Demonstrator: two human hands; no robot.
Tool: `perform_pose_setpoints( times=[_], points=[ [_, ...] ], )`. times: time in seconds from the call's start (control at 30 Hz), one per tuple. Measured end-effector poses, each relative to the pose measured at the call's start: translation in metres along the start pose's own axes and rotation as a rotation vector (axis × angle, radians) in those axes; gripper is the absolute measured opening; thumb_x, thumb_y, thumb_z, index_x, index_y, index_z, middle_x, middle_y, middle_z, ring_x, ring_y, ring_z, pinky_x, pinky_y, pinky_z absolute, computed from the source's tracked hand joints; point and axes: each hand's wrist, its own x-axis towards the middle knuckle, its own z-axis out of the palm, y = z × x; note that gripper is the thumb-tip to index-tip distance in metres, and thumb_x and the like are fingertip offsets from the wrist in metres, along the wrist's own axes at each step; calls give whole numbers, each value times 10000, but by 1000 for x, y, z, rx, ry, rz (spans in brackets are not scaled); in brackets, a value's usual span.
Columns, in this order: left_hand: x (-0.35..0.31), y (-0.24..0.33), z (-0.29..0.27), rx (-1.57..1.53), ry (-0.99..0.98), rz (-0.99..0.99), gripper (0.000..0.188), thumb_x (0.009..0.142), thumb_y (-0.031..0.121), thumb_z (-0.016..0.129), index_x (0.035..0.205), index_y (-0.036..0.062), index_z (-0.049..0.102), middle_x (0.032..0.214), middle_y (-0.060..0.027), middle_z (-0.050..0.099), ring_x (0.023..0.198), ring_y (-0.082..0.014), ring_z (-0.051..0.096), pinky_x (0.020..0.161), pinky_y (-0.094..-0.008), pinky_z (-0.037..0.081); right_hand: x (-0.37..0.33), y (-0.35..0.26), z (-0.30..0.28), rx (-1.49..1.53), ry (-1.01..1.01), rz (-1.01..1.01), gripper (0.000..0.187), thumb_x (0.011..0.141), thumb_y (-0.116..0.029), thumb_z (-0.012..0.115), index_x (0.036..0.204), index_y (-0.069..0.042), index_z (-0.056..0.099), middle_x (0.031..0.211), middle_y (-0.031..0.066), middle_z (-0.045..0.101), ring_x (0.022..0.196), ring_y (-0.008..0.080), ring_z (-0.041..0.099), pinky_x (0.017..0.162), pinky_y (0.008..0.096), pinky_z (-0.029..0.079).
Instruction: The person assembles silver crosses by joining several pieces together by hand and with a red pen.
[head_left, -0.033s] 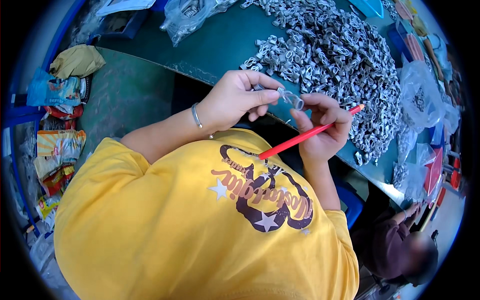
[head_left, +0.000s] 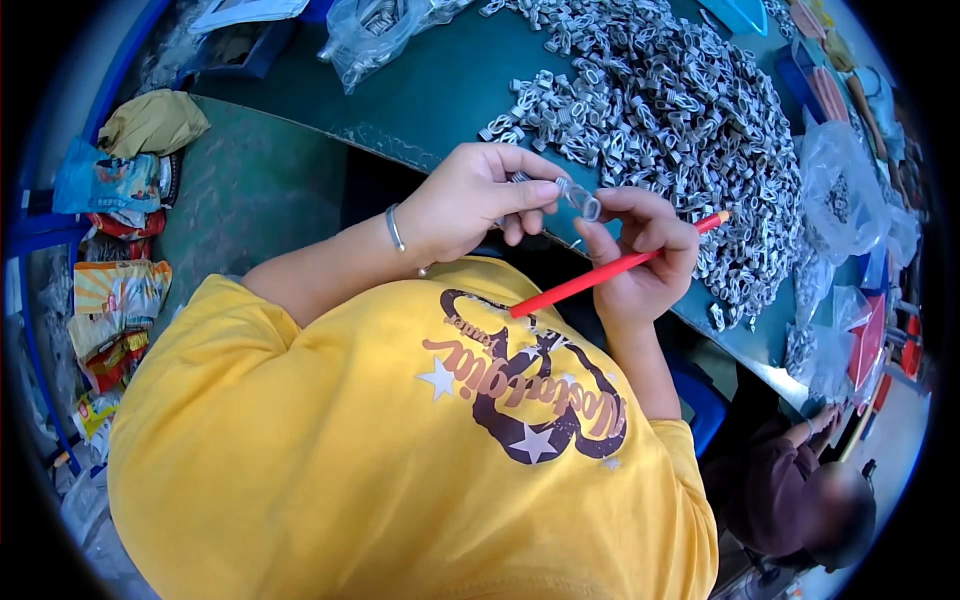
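Note:
My left hand (head_left: 468, 198) is closed in a pinch on a small grey looped part (head_left: 580, 200), which looks like coiled or ringed metal. More grey coils show between its fingers, partly hidden. At the loop's ringed end are the thumb and index fingertip of my right hand (head_left: 645, 265), touching it or very close. Through the curled fingers of that same hand runs a slim red pencil-like stick (head_left: 575, 288), slanted, with an orange tip at its upper right end. A large heap of similar grey looped parts (head_left: 690, 130) lies just beyond both hands.
The green table (head_left: 430, 95) carries a clear bag of grey parts (head_left: 365, 45), a blue tray (head_left: 740, 14) and more plastic bags (head_left: 840, 190) at right. A blue bin (head_left: 245, 50) stands far left, colourful packets (head_left: 118, 290) nearer. Another person (head_left: 765, 495) is at lower right.
My right hand and the red stick have shifted slightly left. The grey part's ringed end has moved a little left with them; my left hand has barely moved.

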Motion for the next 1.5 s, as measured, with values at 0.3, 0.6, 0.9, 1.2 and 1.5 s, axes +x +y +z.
perform_pose_setpoints(
  times=[0.3, 0.6, 0.9, 1.2, 1.5],
  points=[
    [18, -5, -14, -376, 1, -247, 130, 864, 131, 527, 940, 26, 528, 703, -3, 496, 525, -65, 447, 408, -155, 326, 21, 30, -11, -332, 22, 83, 243, 742, 79, 606, 708, -32, 392, 762, 124, 618, 632, 150, 597, 558, 231, 460],
    [24, -7, -32, -252, 22, -96, 104, 811, 60, 595, 880, 56, 516, 636, 31, 425, 497, -30, 364, 396, -160, 252, 61, 65, -2, -759, -448, -97, 234, 567, 106, 577, 720, -36, 473, 794, 92, 620, 743, 296, 560, 659, 381, 446],
    [36, -9, -31, 59, 133, -30, 159, 808, 63, 602, 955, 21, 555, 622, 30, 474, 474, -11, 367, 394, -153, 258, 37, 55, -7, -143, -34, 374, 307, 667, 117, 662, 714, -39, 401, 880, 130, 620, 702, 118, 543, 619, 234, 458],
    [40, -4, -23, 291, 121, 260, 225, 756, 52, 658, 969, 9, 600, 757, -6, 576, 575, -26, 475, 497, -149, 378, 27, 39, -10, 174, 47, 548, 264, 736, 92, 613, 732, -50, 390, 897, 161, 607, 667, 102, 533, 570, 192, 444],
    [36, -1, -20, 507, 75, 507, 211, 743, 54, 666, 938, -7, 612, 829, -36, 611, 745, -76, 556, 669, -195, 438, 15, 43, -8, 34, 34, 350, 310, 701, 133, 618, 768, -41, 370, 932, 173, 569, 808, 182, 591, 651, 249, 513]
  ],
)
